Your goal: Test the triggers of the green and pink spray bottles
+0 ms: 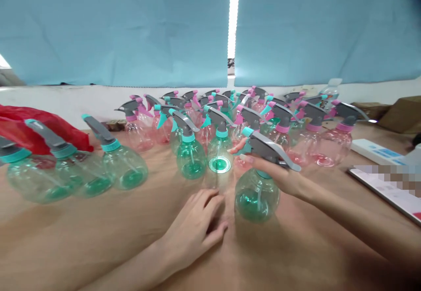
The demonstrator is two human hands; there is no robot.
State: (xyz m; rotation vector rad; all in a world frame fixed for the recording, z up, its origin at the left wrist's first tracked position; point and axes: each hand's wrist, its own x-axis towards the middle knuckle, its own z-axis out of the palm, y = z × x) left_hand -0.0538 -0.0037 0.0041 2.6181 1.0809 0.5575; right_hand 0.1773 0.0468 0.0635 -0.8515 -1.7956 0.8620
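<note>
My right hand grips a green spray bottle around the neck, just under its grey spray head with a turquoise nozzle. A finger of that hand reaches forward by the trigger. The bottle is upright; I cannot tell whether its base touches the table. Resting on the brown tabletop to the left of it, my left hand has loosely bent fingers, its thumb apart, and nothing in it. Just beyond my hands stand another green spray bottle and a second one with turquoise collars.
Several pink and green spray bottles crowd the back, among them a pink one. Three green bottles stand at left before a red plastic bag. At right lie a white box, a tablet-like device and a cardboard box.
</note>
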